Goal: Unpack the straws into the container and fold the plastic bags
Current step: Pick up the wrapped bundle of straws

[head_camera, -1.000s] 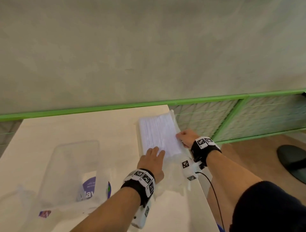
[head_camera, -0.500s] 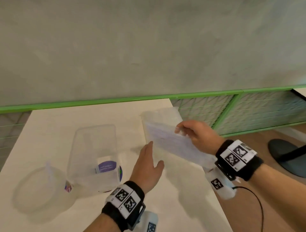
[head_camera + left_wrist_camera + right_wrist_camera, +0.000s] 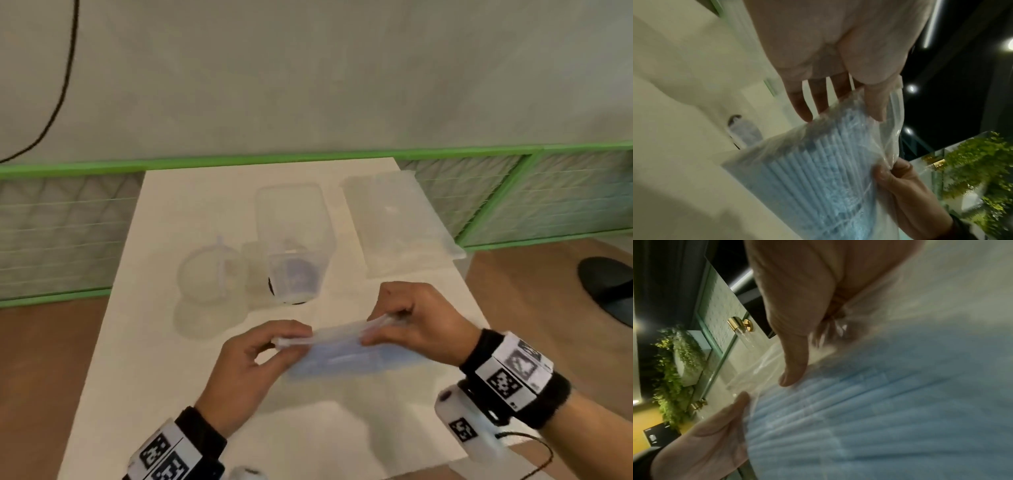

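Observation:
A clear plastic bag of blue straws hangs just above the table's near part. My left hand pinches its top edge at the left corner and my right hand pinches the same edge at the right, stretching it between them. In the left wrist view the blue straws show through the bag below my left fingers, with my right hand gripping the plastic. The right wrist view shows my right thumb on the bag. A clear, empty container stands behind the bag.
A clear round lid lies left of the container. A second plastic bag, pale and flat, lies at the back right of the white table, near its right edge. A green rail runs behind.
The pale bag my right hand was lifting now lies at the back right. Both hands have come nearer to me and now pinch a bag of blue straws.

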`<state>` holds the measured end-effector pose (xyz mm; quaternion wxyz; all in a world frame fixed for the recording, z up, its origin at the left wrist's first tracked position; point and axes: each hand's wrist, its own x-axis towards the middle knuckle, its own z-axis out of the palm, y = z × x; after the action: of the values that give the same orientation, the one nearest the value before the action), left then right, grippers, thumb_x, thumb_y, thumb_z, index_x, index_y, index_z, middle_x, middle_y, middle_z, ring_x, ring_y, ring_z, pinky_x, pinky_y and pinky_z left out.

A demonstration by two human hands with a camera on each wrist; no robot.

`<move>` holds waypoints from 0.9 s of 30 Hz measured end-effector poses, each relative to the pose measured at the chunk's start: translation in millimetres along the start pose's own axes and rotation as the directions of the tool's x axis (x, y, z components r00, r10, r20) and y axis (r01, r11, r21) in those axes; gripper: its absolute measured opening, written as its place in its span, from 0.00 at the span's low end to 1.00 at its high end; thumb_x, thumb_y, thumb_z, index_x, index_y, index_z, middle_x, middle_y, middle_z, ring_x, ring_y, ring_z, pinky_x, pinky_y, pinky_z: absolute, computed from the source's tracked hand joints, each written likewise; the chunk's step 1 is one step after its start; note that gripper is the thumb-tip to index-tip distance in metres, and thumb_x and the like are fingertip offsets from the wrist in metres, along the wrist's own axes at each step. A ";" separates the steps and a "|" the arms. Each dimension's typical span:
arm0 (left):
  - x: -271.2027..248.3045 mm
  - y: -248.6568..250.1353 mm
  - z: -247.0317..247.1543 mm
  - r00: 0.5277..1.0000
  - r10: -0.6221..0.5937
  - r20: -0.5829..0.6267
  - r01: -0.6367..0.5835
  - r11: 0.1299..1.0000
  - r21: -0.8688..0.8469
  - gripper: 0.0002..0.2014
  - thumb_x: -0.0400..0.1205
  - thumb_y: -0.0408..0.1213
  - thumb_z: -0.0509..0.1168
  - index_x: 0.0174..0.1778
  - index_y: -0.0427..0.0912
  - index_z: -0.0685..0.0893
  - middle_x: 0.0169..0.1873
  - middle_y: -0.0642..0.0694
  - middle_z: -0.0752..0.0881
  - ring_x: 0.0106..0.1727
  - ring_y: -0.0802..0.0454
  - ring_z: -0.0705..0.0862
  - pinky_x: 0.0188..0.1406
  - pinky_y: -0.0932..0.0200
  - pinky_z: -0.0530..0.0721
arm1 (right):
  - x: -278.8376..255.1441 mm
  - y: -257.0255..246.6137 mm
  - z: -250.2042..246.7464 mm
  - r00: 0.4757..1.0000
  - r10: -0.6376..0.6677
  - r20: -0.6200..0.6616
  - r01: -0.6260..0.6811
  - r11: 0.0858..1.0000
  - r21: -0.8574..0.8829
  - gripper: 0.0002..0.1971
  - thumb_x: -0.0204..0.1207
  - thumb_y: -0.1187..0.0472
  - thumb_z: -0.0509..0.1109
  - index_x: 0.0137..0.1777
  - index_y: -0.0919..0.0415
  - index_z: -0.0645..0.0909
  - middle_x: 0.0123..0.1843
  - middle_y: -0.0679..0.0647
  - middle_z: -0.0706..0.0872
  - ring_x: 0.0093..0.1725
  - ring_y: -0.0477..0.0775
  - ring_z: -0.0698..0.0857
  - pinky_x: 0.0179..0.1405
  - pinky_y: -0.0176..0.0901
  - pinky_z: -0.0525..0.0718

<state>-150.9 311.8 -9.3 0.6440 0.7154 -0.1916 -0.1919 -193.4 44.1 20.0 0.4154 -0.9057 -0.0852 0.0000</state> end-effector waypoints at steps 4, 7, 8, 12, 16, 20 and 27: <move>-29.6 -12.7 -41.0 0.991 0.008 -0.135 -0.001 0.999 0.053 0.08 0.71 0.49 0.74 0.44 0.54 0.92 0.48 0.54 0.92 0.55 0.59 0.88 0.56 0.69 0.81 | 15.7 -8.9 58.5 0.997 -0.077 0.028 0.074 0.991 0.116 0.08 0.67 0.45 0.78 0.40 0.47 0.92 0.35 0.44 0.77 0.34 0.44 0.79 0.34 0.43 0.78; -34.1 -50.7 -54.2 0.982 0.004 -0.190 0.039 0.975 0.218 0.09 0.70 0.47 0.67 0.43 0.59 0.91 0.47 0.61 0.90 0.53 0.62 0.87 0.54 0.72 0.80 | 23.2 14.5 106.4 0.991 -0.102 0.081 0.103 0.994 -0.018 0.09 0.71 0.46 0.76 0.43 0.49 0.92 0.37 0.41 0.73 0.37 0.40 0.74 0.36 0.33 0.72; -34.2 -67.9 -54.2 0.984 -0.002 -0.176 0.055 0.953 0.297 0.10 0.70 0.45 0.66 0.42 0.64 0.90 0.48 0.63 0.89 0.53 0.63 0.86 0.55 0.70 0.79 | 22.7 27.0 121.3 0.991 -0.090 0.100 0.098 0.992 -0.076 0.08 0.71 0.47 0.77 0.43 0.50 0.91 0.37 0.39 0.72 0.38 0.40 0.72 0.37 0.33 0.70; -30.8 -123.3 -40.1 0.990 -0.039 -0.138 0.104 0.857 0.504 0.21 0.67 0.32 0.66 0.43 0.69 0.86 0.56 0.70 0.82 0.59 0.68 0.80 0.62 0.65 0.76 | 17.7 66.7 156.9 0.987 -0.036 0.156 0.067 0.977 -0.201 0.05 0.68 0.53 0.80 0.42 0.49 0.89 0.37 0.43 0.77 0.39 0.49 0.78 0.38 0.39 0.72; -23.2 -120.5 -37.0 0.974 -0.026 -0.227 0.141 0.850 0.508 0.18 0.69 0.27 0.74 0.43 0.59 0.88 0.54 0.68 0.82 0.54 0.64 0.80 0.55 0.73 0.73 | 25.8 75.6 153.2 0.991 0.005 0.133 0.030 0.965 -0.262 0.05 0.69 0.51 0.80 0.42 0.47 0.89 0.37 0.45 0.77 0.39 0.54 0.79 0.36 0.46 0.77; -37.5 -99.0 -38.4 0.934 -0.045 -0.355 0.176 0.921 0.346 0.16 0.70 0.27 0.80 0.39 0.56 0.90 0.42 0.60 0.88 0.37 0.57 0.84 0.43 0.68 0.81 | 30.6 74.2 146.5 0.982 0.125 0.144 -0.085 0.962 -0.259 0.09 0.71 0.45 0.77 0.49 0.46 0.88 0.40 0.41 0.74 0.45 0.48 0.75 0.46 0.44 0.72; -41.7 -66.3 -35.2 0.888 -0.180 -0.423 0.275 0.945 0.175 0.11 0.76 0.27 0.75 0.41 0.50 0.93 0.37 0.53 0.93 0.38 0.57 0.90 0.44 0.70 0.85 | 42.9 17.7 138.7 0.982 -0.063 0.180 0.074 0.996 -0.051 0.15 0.71 0.42 0.73 0.57 0.39 0.81 0.52 0.36 0.77 0.56 0.38 0.74 0.57 0.42 0.66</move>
<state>-166.4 369.8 -70.6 0.5550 0.8267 0.0095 -0.0919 -158.2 143.7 -81.1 0.3796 -0.9101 -0.1530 0.0642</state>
